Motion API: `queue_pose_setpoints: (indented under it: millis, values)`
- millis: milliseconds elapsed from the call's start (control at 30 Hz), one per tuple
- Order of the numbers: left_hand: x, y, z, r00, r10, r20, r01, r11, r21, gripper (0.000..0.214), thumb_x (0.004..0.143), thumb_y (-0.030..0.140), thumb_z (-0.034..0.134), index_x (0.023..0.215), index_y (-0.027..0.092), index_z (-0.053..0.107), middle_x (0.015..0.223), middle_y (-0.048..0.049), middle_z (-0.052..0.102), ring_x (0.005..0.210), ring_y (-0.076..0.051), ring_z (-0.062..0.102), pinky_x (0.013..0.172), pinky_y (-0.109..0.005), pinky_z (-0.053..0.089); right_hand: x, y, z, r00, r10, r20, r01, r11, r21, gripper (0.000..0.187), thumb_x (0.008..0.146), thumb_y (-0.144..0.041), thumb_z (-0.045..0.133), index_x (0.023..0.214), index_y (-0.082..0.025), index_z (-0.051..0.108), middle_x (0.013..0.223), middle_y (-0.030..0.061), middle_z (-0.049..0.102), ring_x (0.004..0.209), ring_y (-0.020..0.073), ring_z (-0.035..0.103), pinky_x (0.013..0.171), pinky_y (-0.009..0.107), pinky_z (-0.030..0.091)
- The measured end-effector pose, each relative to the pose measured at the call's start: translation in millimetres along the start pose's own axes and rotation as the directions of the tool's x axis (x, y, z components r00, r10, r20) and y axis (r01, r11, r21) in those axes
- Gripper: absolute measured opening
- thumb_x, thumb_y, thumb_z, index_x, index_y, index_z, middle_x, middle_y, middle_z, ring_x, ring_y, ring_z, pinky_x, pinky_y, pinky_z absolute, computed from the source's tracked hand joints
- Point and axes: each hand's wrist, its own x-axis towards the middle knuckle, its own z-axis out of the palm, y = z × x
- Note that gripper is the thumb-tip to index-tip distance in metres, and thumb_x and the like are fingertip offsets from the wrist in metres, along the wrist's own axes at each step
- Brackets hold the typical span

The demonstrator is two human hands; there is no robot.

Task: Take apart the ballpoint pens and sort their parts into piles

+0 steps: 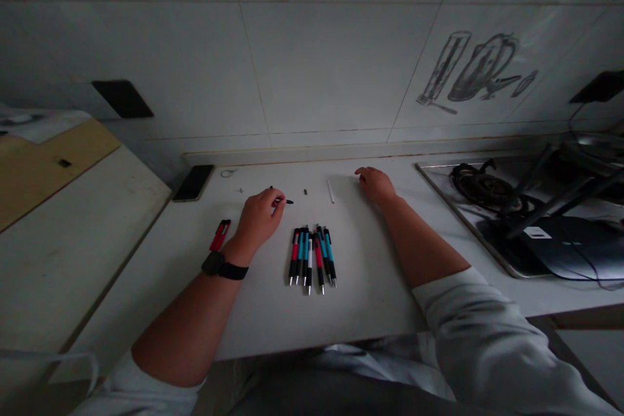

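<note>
On the white surface (pixel 370 299) lie grouped pens (pixel 310 260), a thin white rod (pixel 331 191), a small black piece (pixel 305 192) and a phone (pixel 194 182).

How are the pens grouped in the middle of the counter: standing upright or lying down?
Lying down: the pens rest side by side, barrels flat along the counter, silver tips towards its near edge.

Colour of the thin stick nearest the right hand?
The thin stick is white; best seen in the head view.
</note>
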Motion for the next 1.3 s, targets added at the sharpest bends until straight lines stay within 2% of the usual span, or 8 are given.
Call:
queue_pose_setpoints:
  millis: [233, 433, 867, 1300]
  values:
    - [1, 2, -0.1, 1.0, 0.02, 0.003, -0.02, 1.0, 0.013, 0.008, 0.097, 0.023, 0.057, 0.099, 0.02, 0.064, 0.094, -0.0059, 0.073, 0.083, -0.021, 0.07, 0.08, -0.034, 0.052, 1, -4, -2, 0.999, 0.017, 0.03, -0.014, 0.996, -0.091, 0.047, 0.097, -0.011, 0.045, 0.141, -0.017, 0.061, 0.129, 0.0155, 0.071, 0.112, 0.0263, 0.066, 0.098, 0.035, 0.048]
    - [0, 3, 0.8, 1.0, 0.022, 0.008, -0.022, 0.999, 0.034, 0.007, 0.097, 0.022, 0.058, 0.098, 0.02, 0.065, 0.094, -0.0056, 0.073, 0.085, -0.021, 0.069, 0.082, -0.035, 0.052, 1, -3, -1, 0.997, 0.011, 0.071, -0.003, 0.993, -0.12, 0.047, 0.097, -0.013, 0.046, 0.141, -0.019, 0.06, 0.128, 0.0145, 0.072, 0.113, 0.0272, 0.065, 0.098, 0.036, 0.049]
    - [0, 5, 0.5, 0.999, 0.028, 0.029, -0.029, 0.999, 0.032, 0.007, 0.097, 0.022, 0.058, 0.099, 0.02, 0.064, 0.094, -0.0059, 0.074, 0.086, -0.022, 0.07, 0.084, -0.036, 0.052, -2, -5, 2, 1.0, -0.024, 0.007, 0.024, 0.999, 0.029, 0.04, 0.099, -0.019, 0.046, 0.134, -0.019, 0.066, 0.129, 0.0142, 0.071, 0.11, 0.0259, 0.067, 0.097, 0.035, 0.05]
    - [1, 8, 0.1, 0.999, 0.024, 0.04, -0.025, 1.0, 0.014, 0.007, 0.097, 0.021, 0.057, 0.099, 0.019, 0.064, 0.094, -0.0058, 0.074, 0.083, -0.021, 0.07, 0.082, -0.035, 0.052, 2, 0, 11, 0.999, 0.033, -0.03, -0.029, 0.991, 0.129, 0.039, 0.096, -0.02, 0.052, 0.132, -0.019, 0.067, 0.117, 0.011, 0.075, 0.097, 0.0216, 0.067, 0.091, 0.032, 0.051]
